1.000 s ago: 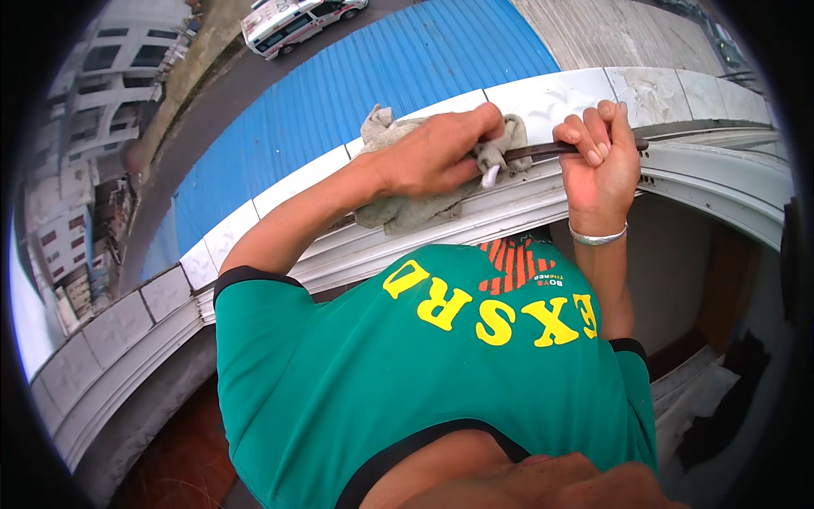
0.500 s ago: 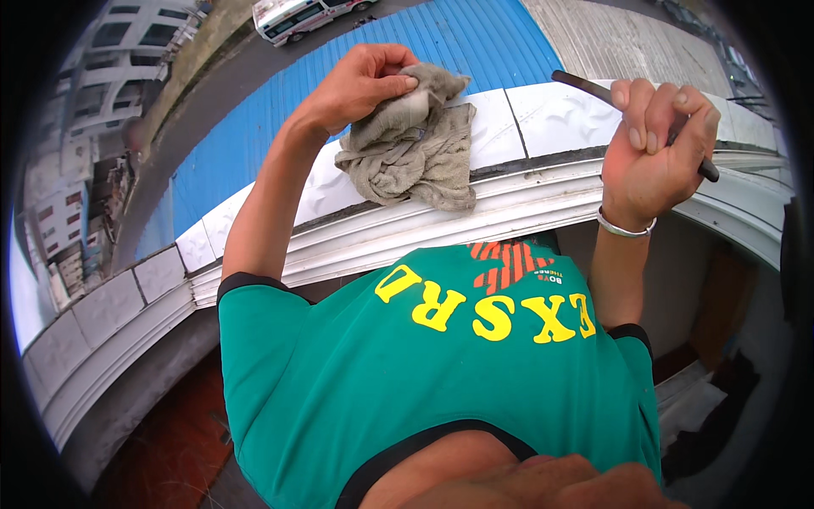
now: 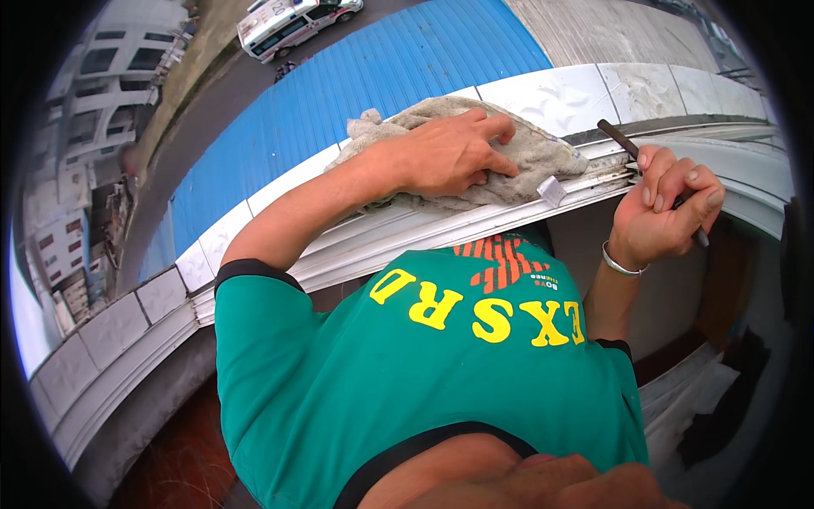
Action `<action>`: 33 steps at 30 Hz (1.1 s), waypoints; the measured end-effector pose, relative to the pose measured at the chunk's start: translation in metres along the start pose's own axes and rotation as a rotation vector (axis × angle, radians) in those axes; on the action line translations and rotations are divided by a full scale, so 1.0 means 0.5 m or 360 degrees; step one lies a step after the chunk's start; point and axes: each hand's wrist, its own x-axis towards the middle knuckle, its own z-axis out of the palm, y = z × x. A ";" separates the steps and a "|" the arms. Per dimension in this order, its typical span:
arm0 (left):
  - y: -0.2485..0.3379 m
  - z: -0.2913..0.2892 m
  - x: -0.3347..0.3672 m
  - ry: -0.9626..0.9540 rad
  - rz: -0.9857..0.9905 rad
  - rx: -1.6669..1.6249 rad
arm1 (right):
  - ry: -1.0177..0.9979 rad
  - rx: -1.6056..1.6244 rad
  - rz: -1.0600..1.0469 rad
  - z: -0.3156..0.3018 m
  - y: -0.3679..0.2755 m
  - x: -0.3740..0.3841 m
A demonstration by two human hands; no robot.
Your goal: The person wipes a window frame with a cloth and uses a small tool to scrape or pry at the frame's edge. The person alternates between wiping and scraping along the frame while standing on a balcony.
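My left hand [image 3: 454, 157] rests palm down on a grey cloth [image 3: 538, 153], fingers loosely bent, with a gap showing between thumb and forefinger; some fingertips are hidden from me, so I cannot tell whether they pinch the fabric. The cloth is spread out rumpled over the white window track [image 3: 373, 240], its far part lapping onto the white tiled ledge [image 3: 555, 95] just beyond the track. A small pale tag [image 3: 552, 192] sticks out from the cloth's near right edge, over the track.

My right hand [image 3: 668, 204] is closed around a slim dark rod [image 3: 617, 137], near the right part of the window track. One end of the rod juts past my fingers toward the track's far side; the other tip pokes out below my fist. The rod and the cloth are apart. A silver bracelet [image 3: 625, 263] circles my right wrist, on the near side of the track.

My green T-shirt [image 3: 424, 373] is on the near side of the track too. Well beyond the track, past the tiled ledge, are a blue corrugated roof [image 3: 373, 72] and a white van [image 3: 297, 25] with red markings.
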 end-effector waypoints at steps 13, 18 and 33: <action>0.015 0.035 0.111 0.0183 0.0121 -0.0045 | 0.0354 -0.0503 0.0017 -0.133 -0.070 -0.152; 0.036 0.050 0.185 0.0318 0.0237 -0.0213 | 0.0339 -0.0408 -0.0055 -0.110 -0.081 -0.142; 0.073 0.068 0.196 0.0280 0.0348 -0.0360 | -0.0460 -0.1321 -0.0108 -0.076 0.070 -0.043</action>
